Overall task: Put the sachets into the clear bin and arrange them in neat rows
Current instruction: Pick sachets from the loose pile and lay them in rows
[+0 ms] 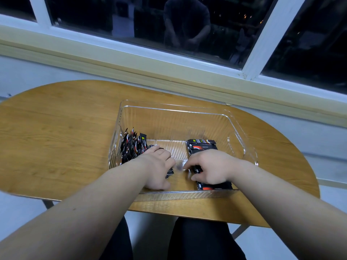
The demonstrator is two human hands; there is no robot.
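Gripping sachets (201, 147) in clear bin (237, 126): left hand (156, 167), right hand (214, 167); window (112, 19) beyond.

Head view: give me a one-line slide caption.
Left hand and right hand work inside the clear bin, each on its own group of black sachets.

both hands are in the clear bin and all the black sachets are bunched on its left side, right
Not all on the left. The head view shows an upright bunch of sachets at the left wall of the clear bin and a row of sachets on the right, gripped by the right hand. The left hand is in the bin too.
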